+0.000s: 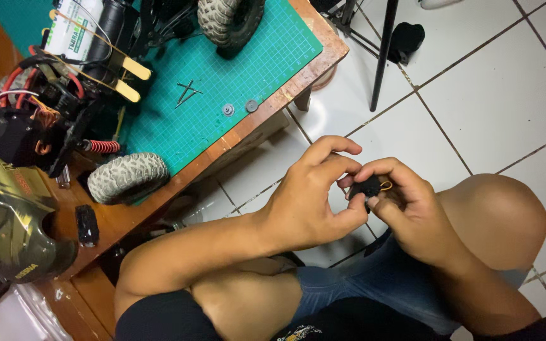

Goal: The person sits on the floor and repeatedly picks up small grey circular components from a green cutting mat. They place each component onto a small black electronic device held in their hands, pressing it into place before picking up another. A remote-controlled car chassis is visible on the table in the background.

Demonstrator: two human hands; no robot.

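Both of my hands meet above my lap and the white tiled floor. My left hand (pixel 311 199) and my right hand (pixel 406 205) pinch one small black part (pixel 368 187) between their fingertips. A short yellow wire loop (pixel 386 185) sticks out of the part on its right side. Most of the part is hidden by my fingers. My bare knees and blue shorts lie below the hands.
A low wooden table (pixel 235 136) carries a green cutting mat (pixel 222 69) with a stripped radio-control car chassis (pixel 52 107), knobby tyres (pixel 127 177), thin metal pins (pixel 186 93) and two small washers (pixel 240 108). An olive car body shell (pixel 7 215) lies left. A black stand leg (pixel 383 50) rises from the floor.
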